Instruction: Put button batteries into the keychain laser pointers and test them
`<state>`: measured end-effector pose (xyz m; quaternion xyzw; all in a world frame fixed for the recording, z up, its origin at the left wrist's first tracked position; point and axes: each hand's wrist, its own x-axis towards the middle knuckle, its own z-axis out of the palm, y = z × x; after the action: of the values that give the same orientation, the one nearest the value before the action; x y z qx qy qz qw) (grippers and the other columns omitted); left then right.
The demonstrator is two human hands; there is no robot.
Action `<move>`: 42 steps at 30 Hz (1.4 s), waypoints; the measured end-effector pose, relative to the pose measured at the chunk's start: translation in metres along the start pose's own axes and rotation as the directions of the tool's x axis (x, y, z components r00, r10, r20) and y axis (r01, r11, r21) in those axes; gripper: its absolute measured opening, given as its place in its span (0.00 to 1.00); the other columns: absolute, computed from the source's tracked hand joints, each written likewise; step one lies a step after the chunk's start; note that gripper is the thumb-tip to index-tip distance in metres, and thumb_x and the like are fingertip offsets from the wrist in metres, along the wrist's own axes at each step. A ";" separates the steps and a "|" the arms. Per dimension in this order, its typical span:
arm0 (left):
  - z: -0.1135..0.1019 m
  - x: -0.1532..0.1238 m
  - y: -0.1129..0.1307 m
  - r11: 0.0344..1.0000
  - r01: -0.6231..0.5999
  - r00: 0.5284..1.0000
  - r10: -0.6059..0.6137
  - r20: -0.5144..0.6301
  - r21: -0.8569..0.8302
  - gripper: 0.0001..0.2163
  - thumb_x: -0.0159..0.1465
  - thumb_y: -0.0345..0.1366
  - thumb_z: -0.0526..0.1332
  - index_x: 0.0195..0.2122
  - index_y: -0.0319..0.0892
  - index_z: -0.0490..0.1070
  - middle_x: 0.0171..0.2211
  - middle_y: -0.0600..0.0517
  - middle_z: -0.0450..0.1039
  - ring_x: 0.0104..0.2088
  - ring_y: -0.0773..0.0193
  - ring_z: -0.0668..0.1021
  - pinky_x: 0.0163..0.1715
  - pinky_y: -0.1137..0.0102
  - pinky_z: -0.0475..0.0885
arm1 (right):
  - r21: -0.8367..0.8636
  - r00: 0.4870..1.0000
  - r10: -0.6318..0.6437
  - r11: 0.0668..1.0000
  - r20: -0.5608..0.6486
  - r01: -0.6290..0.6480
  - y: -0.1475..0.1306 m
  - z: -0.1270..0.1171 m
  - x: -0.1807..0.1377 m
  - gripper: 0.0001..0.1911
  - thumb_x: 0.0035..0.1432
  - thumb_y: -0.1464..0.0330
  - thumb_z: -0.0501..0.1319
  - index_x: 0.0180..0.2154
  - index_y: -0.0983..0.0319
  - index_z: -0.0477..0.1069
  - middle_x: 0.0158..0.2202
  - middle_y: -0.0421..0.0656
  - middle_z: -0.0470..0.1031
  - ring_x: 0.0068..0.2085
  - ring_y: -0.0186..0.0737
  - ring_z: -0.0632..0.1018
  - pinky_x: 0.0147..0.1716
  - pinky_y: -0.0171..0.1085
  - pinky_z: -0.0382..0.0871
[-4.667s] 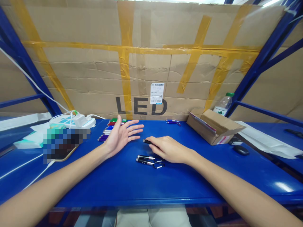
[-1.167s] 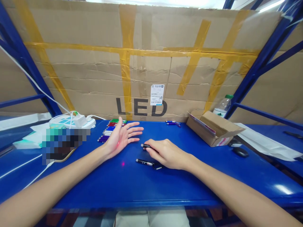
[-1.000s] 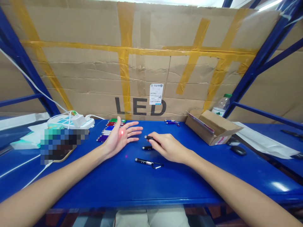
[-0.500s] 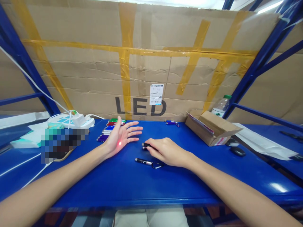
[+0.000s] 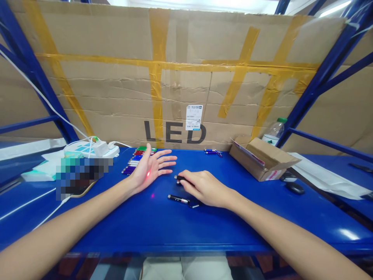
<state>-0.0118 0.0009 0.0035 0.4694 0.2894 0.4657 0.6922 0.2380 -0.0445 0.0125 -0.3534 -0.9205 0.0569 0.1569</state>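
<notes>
My left hand (image 5: 151, 167) is held palm up with its fingers spread and nothing in it. A bright red light spot shines on its palm, and a fainter spot shows on the blue tabletop just below. My right hand (image 5: 202, 184) is closed round a black laser pointer (image 5: 181, 178) whose tip points left toward my left palm; the fingers cover most of it. A second black laser pointer (image 5: 178, 199) with a carabiner clip lies on the table under my right hand. Behind my left hand a row of coloured laser pointers (image 5: 132, 163) lies partly hidden.
Two blue pointers (image 5: 212, 151) lie by the cardboard wall (image 5: 116, 97). An open carton (image 5: 262, 161), a bottle (image 5: 274, 132) and a black mouse (image 5: 295, 188) stand at right. At left are a power strip (image 5: 77, 148), cables and a blurred-out phone-like object (image 5: 84, 179).
The red spot has shifted slightly upward on my left palm, and a second, fainter spot now shows on the table. Both hands keep nearly the same pose; the view has shifted slightly.
</notes>
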 end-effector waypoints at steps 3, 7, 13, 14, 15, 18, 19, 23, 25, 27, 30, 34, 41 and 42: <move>-0.001 -0.001 0.000 1.000 -0.001 1.000 0.001 0.007 -0.001 0.40 0.74 0.67 0.43 0.65 0.38 0.73 0.65 0.34 0.74 0.61 0.43 0.78 0.51 0.57 0.79 | -0.006 0.991 0.121 0.993 -0.062 -0.122 0.004 -0.003 0.001 0.13 0.80 0.64 0.50 0.55 0.60 0.70 0.44 0.47 0.85 0.41 0.45 0.84 0.38 0.37 0.66; 0.000 -0.002 0.000 1.000 0.001 1.000 -0.001 0.006 0.010 0.40 0.74 0.67 0.44 0.66 0.38 0.72 0.65 0.33 0.74 0.61 0.43 0.78 0.51 0.57 0.79 | -0.032 0.995 0.101 0.994 0.002 -0.101 0.002 -0.003 0.000 0.12 0.80 0.65 0.52 0.54 0.59 0.71 0.44 0.47 0.85 0.41 0.45 0.84 0.38 0.38 0.65; 0.002 -0.002 0.002 1.000 -0.008 1.000 0.008 0.002 0.004 0.40 0.74 0.68 0.43 0.64 0.38 0.73 0.64 0.33 0.75 0.60 0.43 0.79 0.50 0.58 0.79 | 0.019 0.999 0.037 0.999 -0.023 -0.037 0.000 -0.002 0.000 0.12 0.80 0.64 0.52 0.54 0.59 0.71 0.46 0.47 0.85 0.43 0.45 0.84 0.40 0.38 0.67; 0.003 -0.003 0.002 1.000 -0.009 1.000 0.009 -0.001 0.008 0.40 0.74 0.68 0.43 0.64 0.38 0.74 0.64 0.33 0.75 0.60 0.44 0.79 0.50 0.58 0.79 | 0.005 0.997 0.077 0.997 -0.029 -0.077 0.003 -0.004 0.000 0.12 0.80 0.64 0.51 0.54 0.59 0.71 0.46 0.47 0.85 0.43 0.46 0.84 0.39 0.38 0.66; 0.003 -0.003 0.002 1.000 -0.008 1.000 0.008 -0.004 0.013 0.40 0.74 0.67 0.43 0.64 0.38 0.74 0.64 0.34 0.75 0.60 0.44 0.79 0.50 0.58 0.79 | -0.018 0.992 0.123 0.992 -0.034 -0.123 0.005 -0.005 0.001 0.12 0.80 0.64 0.51 0.54 0.60 0.71 0.44 0.47 0.85 0.42 0.46 0.84 0.39 0.38 0.66; 0.004 -0.004 0.003 1.000 -0.005 1.000 0.005 0.001 0.022 0.40 0.74 0.67 0.43 0.65 0.38 0.73 0.65 0.34 0.74 0.60 0.44 0.79 0.50 0.58 0.79 | -0.066 0.986 0.164 0.984 -0.007 -0.164 0.008 -0.006 0.002 0.12 0.80 0.65 0.51 0.53 0.60 0.71 0.43 0.48 0.85 0.42 0.47 0.85 0.38 0.38 0.65; 0.004 -0.004 0.003 1.000 -0.006 1.000 0.006 0.005 0.022 0.40 0.74 0.67 0.43 0.65 0.38 0.73 0.65 0.33 0.74 0.60 0.44 0.79 0.50 0.58 0.79 | -0.068 0.989 0.146 0.987 0.009 -0.145 0.006 -0.005 0.001 0.12 0.80 0.65 0.51 0.53 0.60 0.72 0.44 0.48 0.85 0.42 0.47 0.85 0.38 0.38 0.65; 0.004 -0.003 0.003 1.000 -0.011 1.000 0.011 0.001 0.022 0.40 0.74 0.68 0.42 0.65 0.38 0.72 0.63 0.33 0.75 0.61 0.43 0.78 0.50 0.58 0.79 | -0.013 0.998 0.021 1.000 0.051 -0.020 -0.002 0.001 0.000 0.12 0.80 0.64 0.52 0.54 0.58 0.72 0.46 0.46 0.85 0.43 0.46 0.85 0.40 0.38 0.68; 0.004 -0.003 0.003 1.000 -0.015 1.000 0.015 0.007 0.020 0.40 0.74 0.68 0.43 0.66 0.38 0.72 0.63 0.34 0.76 0.61 0.43 0.77 0.50 0.58 0.79 | 0.028 1.000 0.018 0.999 0.019 -0.018 -0.002 0.002 0.000 0.12 0.80 0.64 0.51 0.54 0.58 0.71 0.47 0.46 0.85 0.44 0.46 0.85 0.42 0.39 0.69; 0.004 -0.003 0.003 1.000 -0.016 1.000 0.015 0.016 0.020 0.40 0.74 0.68 0.43 0.66 0.38 0.72 0.64 0.34 0.75 0.62 0.43 0.77 0.51 0.57 0.78 | 0.056 0.998 0.065 0.996 -0.019 -0.064 0.003 0.000 0.000 0.13 0.80 0.64 0.50 0.55 0.59 0.70 0.47 0.47 0.85 0.45 0.46 0.85 0.43 0.39 0.71; 0.005 -0.004 0.003 1.000 -0.012 1.000 0.011 0.016 0.025 0.40 0.74 0.67 0.44 0.66 0.38 0.72 0.64 0.34 0.75 0.62 0.43 0.77 0.51 0.57 0.78 | 0.071 0.994 0.100 0.993 -0.045 -0.097 0.011 -0.003 0.001 0.13 0.80 0.64 0.50 0.56 0.60 0.69 0.47 0.48 0.84 0.45 0.47 0.84 0.43 0.40 0.71; 0.006 -0.005 0.004 0.999 -0.016 1.000 0.016 0.007 0.030 0.40 0.74 0.67 0.43 0.65 0.37 0.72 0.63 0.33 0.75 0.60 0.44 0.79 0.50 0.58 0.78 | 0.079 0.998 0.052 0.996 -0.023 -0.050 0.007 -0.001 0.000 0.12 0.77 0.67 0.53 0.57 0.59 0.69 0.47 0.47 0.84 0.44 0.45 0.84 0.41 0.39 0.70; 0.001 -0.003 0.002 0.999 -0.028 0.999 0.028 0.042 0.022 0.39 0.73 0.67 0.46 0.66 0.37 0.71 0.64 0.32 0.75 0.61 0.42 0.78 0.52 0.57 0.78 | 0.068 0.998 0.007 0.998 0.063 -0.012 0.005 -0.003 0.001 0.10 0.78 0.68 0.52 0.54 0.59 0.70 0.44 0.46 0.82 0.40 0.44 0.82 0.39 0.39 0.66; 0.001 -0.002 0.001 0.999 -0.030 0.999 0.029 0.045 0.022 0.39 0.73 0.67 0.46 0.66 0.37 0.71 0.64 0.32 0.75 0.61 0.42 0.78 0.52 0.57 0.78 | 0.062 0.997 0.021 0.998 0.078 -0.026 0.006 -0.004 0.001 0.10 0.78 0.68 0.52 0.54 0.59 0.69 0.43 0.46 0.82 0.40 0.44 0.82 0.39 0.39 0.66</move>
<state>-0.0127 -0.0014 0.0046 0.4917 0.2721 0.4620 0.6861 0.2426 -0.0392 0.0152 -0.3567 -0.9194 0.1012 0.1314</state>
